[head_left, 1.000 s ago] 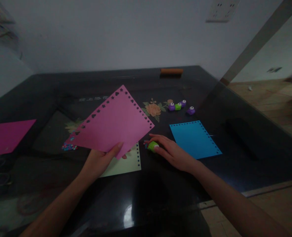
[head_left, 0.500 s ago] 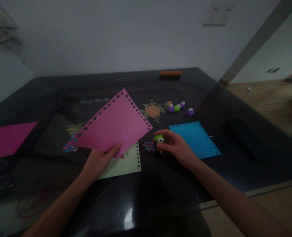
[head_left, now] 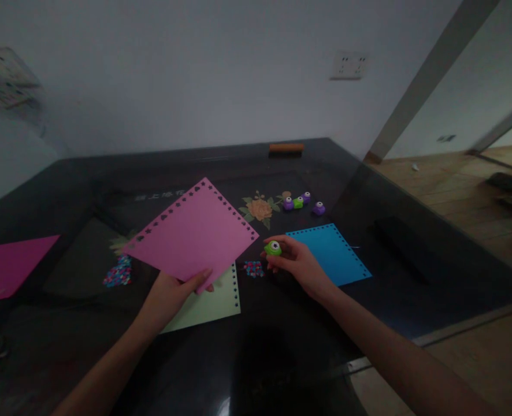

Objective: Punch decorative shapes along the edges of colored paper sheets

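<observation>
Between thumb and fingers, my left hand [head_left: 175, 294] pinches the near corner of a pink sheet of paper [head_left: 195, 231], held tilted above the table. Star, heart and other shaped holes run along its two far edges. My right hand [head_left: 301, 263] is closed on a green craft punch [head_left: 273, 248] with a white round top bearing a dark star. Partly under the pink sheet lies a pale green sheet [head_left: 212, 306] with holes down its right edge. A small heap of coloured paper cut-outs [head_left: 253, 268] sits just left of my right hand.
A blue punched sheet [head_left: 336, 257] lies right of my right hand. Several purple and green punches [head_left: 319, 209] stand behind it. At left are another cut-out pile [head_left: 119, 271] and a magenta sheet [head_left: 15, 266]. An orange-brown cylinder [head_left: 286, 148] rests near the back edge.
The camera view has shifted, so the whole scene sits lower and slightly left. The punch in my right hand has turned, its star top facing more toward me. Both hands keep their hold.
</observation>
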Available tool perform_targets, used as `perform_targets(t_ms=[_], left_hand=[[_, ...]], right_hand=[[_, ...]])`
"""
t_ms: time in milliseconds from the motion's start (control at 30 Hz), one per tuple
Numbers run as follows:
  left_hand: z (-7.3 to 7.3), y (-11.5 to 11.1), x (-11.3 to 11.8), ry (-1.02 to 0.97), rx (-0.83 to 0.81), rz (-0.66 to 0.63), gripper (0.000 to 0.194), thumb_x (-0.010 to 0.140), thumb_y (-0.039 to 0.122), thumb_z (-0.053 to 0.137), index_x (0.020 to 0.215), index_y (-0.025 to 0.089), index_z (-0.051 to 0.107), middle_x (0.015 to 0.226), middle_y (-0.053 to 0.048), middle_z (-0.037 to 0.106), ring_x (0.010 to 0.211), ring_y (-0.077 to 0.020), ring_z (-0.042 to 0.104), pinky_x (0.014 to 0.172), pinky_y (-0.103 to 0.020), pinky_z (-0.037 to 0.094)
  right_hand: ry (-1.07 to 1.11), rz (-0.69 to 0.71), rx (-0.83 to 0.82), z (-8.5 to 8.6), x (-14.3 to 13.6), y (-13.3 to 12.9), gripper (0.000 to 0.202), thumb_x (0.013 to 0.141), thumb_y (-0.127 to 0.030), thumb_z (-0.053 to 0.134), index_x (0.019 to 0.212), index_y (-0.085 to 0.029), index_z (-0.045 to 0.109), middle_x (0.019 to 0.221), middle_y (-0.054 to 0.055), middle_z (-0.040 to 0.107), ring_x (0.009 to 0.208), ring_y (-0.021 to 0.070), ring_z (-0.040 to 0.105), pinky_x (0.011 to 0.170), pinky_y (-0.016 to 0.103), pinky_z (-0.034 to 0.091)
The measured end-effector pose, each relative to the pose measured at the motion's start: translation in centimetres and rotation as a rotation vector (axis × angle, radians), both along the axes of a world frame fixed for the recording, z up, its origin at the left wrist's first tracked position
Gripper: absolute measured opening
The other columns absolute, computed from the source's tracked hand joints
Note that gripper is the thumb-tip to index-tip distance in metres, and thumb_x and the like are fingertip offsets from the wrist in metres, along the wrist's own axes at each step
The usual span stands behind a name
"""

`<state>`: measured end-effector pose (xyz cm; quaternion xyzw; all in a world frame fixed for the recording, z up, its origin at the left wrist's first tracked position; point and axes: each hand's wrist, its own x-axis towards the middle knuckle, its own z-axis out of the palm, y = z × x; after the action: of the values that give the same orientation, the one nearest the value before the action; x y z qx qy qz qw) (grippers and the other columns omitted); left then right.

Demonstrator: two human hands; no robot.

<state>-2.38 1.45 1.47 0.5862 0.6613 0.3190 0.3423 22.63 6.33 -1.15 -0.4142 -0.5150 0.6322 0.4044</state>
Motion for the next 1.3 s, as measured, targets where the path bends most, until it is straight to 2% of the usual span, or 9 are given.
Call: perform_targets(t_ms=[267,467,567,633,700,767,967,1133,1300], left_hand=[[-0.9,0.2,-0.2,-0.076,0.039,-0.006,0.034,0.070,0.048,0.062,0.055,0.017,0.065,0.059,-0.008,0.070,0.062,-0.0243,0.064,0.070,-0.034,0.051],[-1.1,0.2,-0.2,-0.090,0.034,-0.004,0.034,0.069,0.050,0.062,0.060,0.017,0.065,0.062,-0.009,0.071,0.066,-0.0261,0.066,0.069,-0.036,0.052],[-1.2,0.2,-0.2,-0.093,0.061,-0.016,0.033,0.071,0.048,0.061,0.061,0.017,0.064,0.061,-0.008,0.070,0.065,-0.0251,0.066,0.069,-0.036,0.051],[-1.4,0.2,-0.3,-0.091,0.080,-0.027,0.032,0.072,0.047,0.060,0.063,0.017,0.064,0.061,-0.007,0.070,0.065,-0.0246,0.066,0.070,-0.036,0.051],[-1.5,0.3,-0.3,-0.095,0.090,-0.025,0.030,0.073,0.045,0.060,0.067,0.016,0.064,0.061,-0.007,0.070,0.066,-0.0245,0.066,0.070,-0.035,0.050],[-1.6,0.3,-0.3,-0.106,0.085,-0.030,0.030,0.072,0.046,0.061,0.067,0.017,0.064,0.062,-0.007,0.070,0.065,-0.0245,0.066,0.068,-0.035,0.050],[-1.5,0.3,-0.3,-0.065,0.062,-0.068,0.038,0.072,0.051,0.057,0.056,0.017,0.064,0.061,-0.009,0.070,0.062,-0.0244,0.065,0.064,-0.033,0.050],[-1.3,0.2,-0.1,-0.069,0.048,-0.075,0.038,0.072,0.051,0.057,0.056,0.017,0.064,0.060,-0.009,0.070,0.060,-0.0244,0.064,0.062,-0.033,0.049],[-1.4,0.3,0.0,-0.084,0.021,-0.049,0.038,0.070,0.052,0.058,0.056,0.017,0.063,0.059,-0.009,0.069,0.059,-0.0248,0.063,0.059,-0.034,0.048]], right_hand=[[-0.063,-0.122,0.125,-0.2,0.4,0.8,0.038,0.066,-0.027,0.073,0.102,-0.022,0.062,0.091,0.001,0.066,0.084,0.0169,0.062,0.071,0.032,0.051],[-0.040,-0.218,0.192,0.6,1.2,1.4,0.041,0.067,-0.035,0.072,0.103,-0.020,0.058,0.104,0.006,0.066,0.090,0.0207,0.065,0.077,0.037,0.053],[-0.074,-0.254,0.258,1.1,2.3,2.7,0.037,0.071,-0.037,0.068,0.101,-0.020,0.057,0.101,0.007,0.066,0.088,0.0212,0.065,0.077,0.037,0.052],[-0.174,-0.299,0.372,1.1,3.3,4.3,0.034,0.073,-0.038,0.066,0.100,-0.019,0.057,0.099,0.007,0.066,0.090,0.0215,0.065,0.078,0.037,0.051],[-0.422,-0.380,0.525,0.8,4.4,6.3,0.034,0.073,-0.037,0.065,0.100,-0.017,0.059,0.101,0.009,0.066,0.092,0.0222,0.063,0.081,0.037,0.049],[-0.645,-0.437,0.578,0.1,5.4,8.3,0.032,0.071,-0.032,0.064,0.099,-0.016,0.062,0.101,0.010,0.066,0.093,0.0237,0.061,0.081,0.038,0.048],[-0.844,-0.413,0.592,-2.5,5.9,11.9,0.022,0.069,-0.017,0.064,0.091,-0.015,0.065,0.089,0.009,0.066,0.083,0.0219,0.060,0.079,0.035,0.044],[-0.949,-0.366,0.624,-4.1,5.3,12.8,0.025,0.068,-0.021,0.069,0.092,-0.013,0.066,0.092,0.010,0.065,0.089,0.0225,0.057,0.083,0.034,0.042],[-1.004,-0.351,0.643,-4.4,5.4,12.9,0.030,0.071,-0.022,0.067,0.099,-0.013,0.063,0.098,0.011,0.062,0.095,0.0239,0.055,0.086,0.035,0.041]])
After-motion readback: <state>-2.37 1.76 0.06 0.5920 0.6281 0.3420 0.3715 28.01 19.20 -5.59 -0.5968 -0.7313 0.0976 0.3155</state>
